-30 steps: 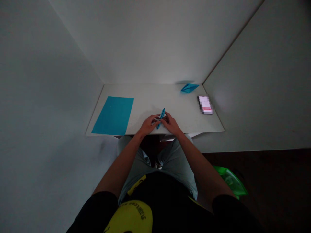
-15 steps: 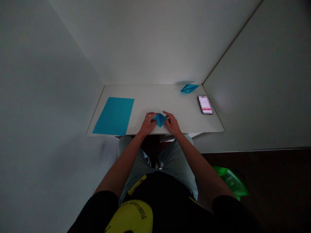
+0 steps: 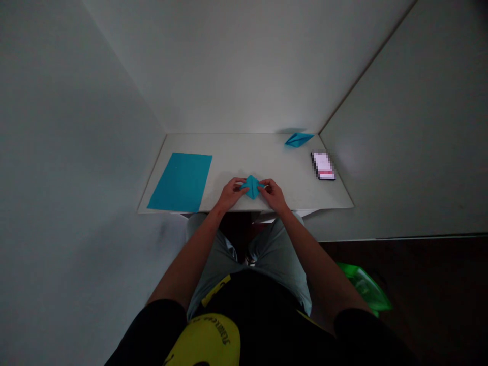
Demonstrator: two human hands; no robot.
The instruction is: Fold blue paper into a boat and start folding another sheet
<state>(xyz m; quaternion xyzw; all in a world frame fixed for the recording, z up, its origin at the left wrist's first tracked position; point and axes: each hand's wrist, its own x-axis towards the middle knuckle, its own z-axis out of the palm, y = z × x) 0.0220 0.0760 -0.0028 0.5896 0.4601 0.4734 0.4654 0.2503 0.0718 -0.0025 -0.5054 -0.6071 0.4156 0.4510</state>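
Toward the near edge of the table (image 3: 244, 152), I hold the folded paper (image 3: 252, 188) between both hands: the left hand (image 3: 232, 193) pinches its left corner, the right hand (image 3: 273, 193) its right corner. To the left, the sheet (image 3: 180, 183) lies flat. At far right rests a second fold (image 3: 299, 140), with the phone (image 3: 323, 166) nearer me.

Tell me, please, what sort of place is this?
Probably a small desk corner indoors: a white table stands against the wall, with a blue sheet and a phone lying on it.
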